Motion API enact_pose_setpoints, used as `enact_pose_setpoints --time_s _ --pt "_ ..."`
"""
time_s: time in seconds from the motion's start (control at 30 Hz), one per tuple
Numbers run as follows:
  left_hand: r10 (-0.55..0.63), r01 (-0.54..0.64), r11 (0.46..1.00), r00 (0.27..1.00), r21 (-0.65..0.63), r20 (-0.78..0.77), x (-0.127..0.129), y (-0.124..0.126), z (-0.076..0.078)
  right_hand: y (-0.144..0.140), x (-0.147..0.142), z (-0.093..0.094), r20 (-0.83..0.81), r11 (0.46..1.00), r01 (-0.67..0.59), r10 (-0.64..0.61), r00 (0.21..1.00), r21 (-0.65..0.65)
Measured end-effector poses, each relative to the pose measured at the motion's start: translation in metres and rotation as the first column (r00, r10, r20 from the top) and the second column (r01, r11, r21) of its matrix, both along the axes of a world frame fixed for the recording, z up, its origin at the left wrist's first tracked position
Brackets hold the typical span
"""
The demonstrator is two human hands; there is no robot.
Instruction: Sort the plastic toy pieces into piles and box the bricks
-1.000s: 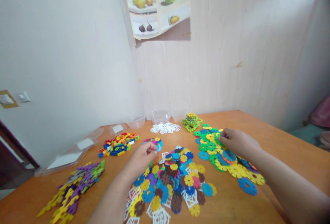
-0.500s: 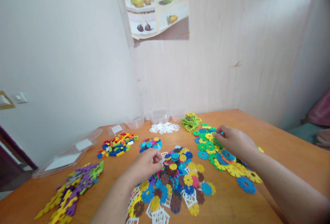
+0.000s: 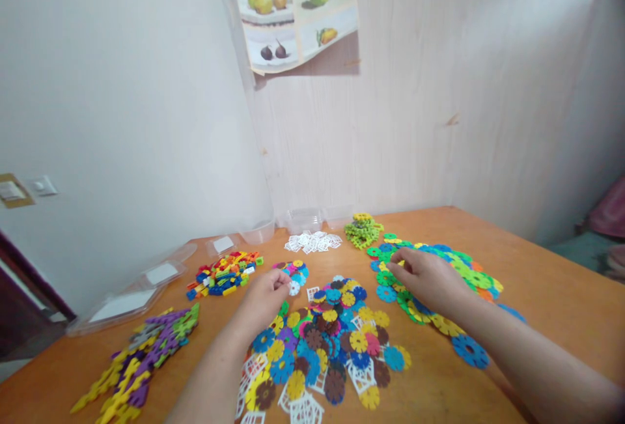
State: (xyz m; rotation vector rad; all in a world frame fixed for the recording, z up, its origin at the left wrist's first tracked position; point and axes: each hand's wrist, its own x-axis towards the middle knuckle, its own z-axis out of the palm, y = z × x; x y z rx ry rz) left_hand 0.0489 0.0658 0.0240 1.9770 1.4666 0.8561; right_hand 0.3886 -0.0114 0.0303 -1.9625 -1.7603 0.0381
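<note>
My left hand [image 3: 266, 294] pinches 1 thin, stiff, light white plastic snowflake disc [image 3: 293, 288] by its rim; my right hand [image 3: 426, 279] rests spread on the pile of large flat plastic discs [image 3: 442, 268].

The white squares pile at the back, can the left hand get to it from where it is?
Probably yes. The left hand sits at the near edge of the small disc pile, and the white squares pile lies just beyond. Only flat pieces and bare table lie between, nothing tall.
</note>
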Motion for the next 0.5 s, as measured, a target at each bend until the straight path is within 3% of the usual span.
enact_pose_setpoints --time_s 0.13,0.27,0.5 --pt "0.189 -0.182 0.982 0.961 -0.055 0.203 -0.008 0.013 -0.004 -0.002 -0.003 0.0 -0.011 1.0 -0.004 0.004 1.0 0.007" --pt "0.266 -0.267 0.964 0.947 -0.021 0.18 -0.014 0.016 -0.004 -0.003 -0.004 0.002 -0.028 1.0 -0.025 0.024 0.999 -0.014" --pt "-0.034 0.02 0.992 0.994 -0.128 -0.106 -0.019 -0.006 0.011 -0.005 -0.01 0.0 -0.03 0.994 -0.105 0.105 0.994 -0.023"
